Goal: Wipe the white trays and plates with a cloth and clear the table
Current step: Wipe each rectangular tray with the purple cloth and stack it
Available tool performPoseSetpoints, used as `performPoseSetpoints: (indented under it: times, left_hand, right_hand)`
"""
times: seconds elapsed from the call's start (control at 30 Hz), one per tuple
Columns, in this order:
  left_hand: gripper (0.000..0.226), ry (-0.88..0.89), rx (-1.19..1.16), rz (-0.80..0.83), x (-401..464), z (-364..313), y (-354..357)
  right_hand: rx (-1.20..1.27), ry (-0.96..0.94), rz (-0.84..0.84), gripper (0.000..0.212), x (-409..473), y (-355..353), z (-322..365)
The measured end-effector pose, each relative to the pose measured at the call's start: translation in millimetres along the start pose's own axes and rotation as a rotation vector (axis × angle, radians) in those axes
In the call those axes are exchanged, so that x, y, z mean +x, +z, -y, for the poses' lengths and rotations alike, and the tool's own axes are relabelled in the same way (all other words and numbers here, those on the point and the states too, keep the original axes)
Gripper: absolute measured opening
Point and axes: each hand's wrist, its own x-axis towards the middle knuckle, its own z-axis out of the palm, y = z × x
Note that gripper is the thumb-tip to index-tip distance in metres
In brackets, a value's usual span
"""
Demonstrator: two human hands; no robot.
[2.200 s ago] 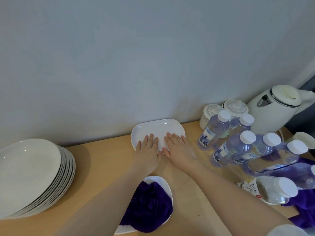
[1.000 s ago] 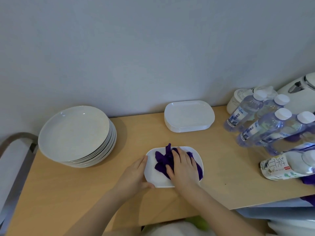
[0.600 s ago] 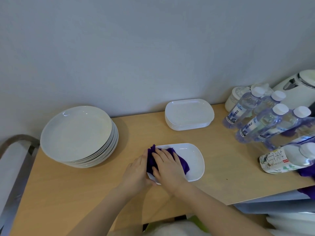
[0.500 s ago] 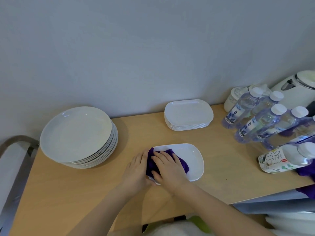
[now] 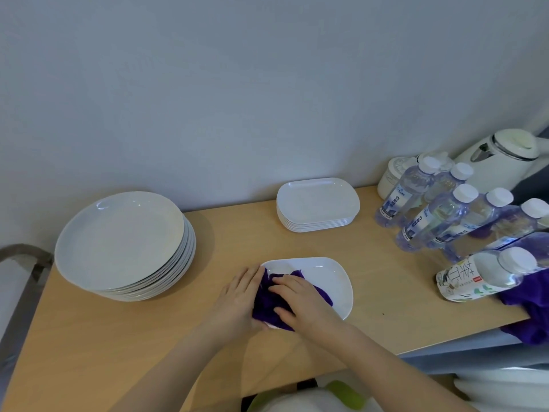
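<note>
A person's right hand (image 5: 300, 298) lies palm-down on a bunched purple cloth (image 5: 269, 301) at the left end of a white rectangular tray (image 5: 329, 278), low in the centre of the frame; the fingers are spread and only slightly bent, pressing the cloth flat against the tray rather than closing round it. The left hand (image 5: 237, 298) sits just beside it, fingers nearly straight along the tray's left edge and the thumb tucked under the near rim, steadying the dish on the wooden table (image 5: 118, 337). The right half of the tray is bare and uncovered.

Directly above, against the grey wall (image 5: 237, 84), a stack of white trays (image 5: 318, 205) of the same shape stands near the table's back edge. At centre left, a taller stack of round white plates (image 5: 121, 242) sits close to the table's left end, beside a curved grey rail (image 5: 23, 257) at the frame's edge.

At right, a cluster of clear water bottles (image 5: 430, 212) with white caps stands upright, with a tea bottle (image 5: 481, 278) lying on its side nearest the front edge. A second purple cloth (image 5: 525, 310) hangs over the table's right corner. Behind the bottles, two white lidded jars (image 5: 392, 173) and a white electric kettle (image 5: 502, 162) occupy the upper right.
</note>
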Motion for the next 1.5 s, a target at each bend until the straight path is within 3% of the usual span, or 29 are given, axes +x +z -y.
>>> performPoseSetpoints:
  times: [0.13,0.5,0.83,1.1,1.33,1.5]
  left_hand:
    - [0.120,0.033,-0.015,0.019,3.6,-5.6,2.0]
    - [0.113,0.003,-0.061,-0.021,1.7,-9.7,4.6]
    - [0.113,0.002,-0.124,-0.021,-1.7,-8.5,10.7]
    - [0.116,-0.029,-0.190,-0.048,0.2,-13.0,9.6]
    - [0.116,-0.041,-0.229,-0.058,-0.9,-18.5,5.0]
    - [0.103,-0.029,-0.285,-0.062,-2.0,-21.5,4.3]
  right_hand:
    - [-0.065,0.006,-0.022,0.051,0.8,5.2,9.4]
    - [-0.157,-0.001,-0.045,0.037,11.6,-6.3,-8.7]
    - [-0.048,0.248,-0.191,0.040,-15.9,-41.4,-53.9]
    - [0.004,0.174,-0.131,0.061,-41.5,-18.1,-36.5]
    - [0.013,0.145,-0.084,0.065,-19.0,8.7,-3.8]
    - [-0.003,0.114,-0.076,0.061,-3.0,16.1,10.8]
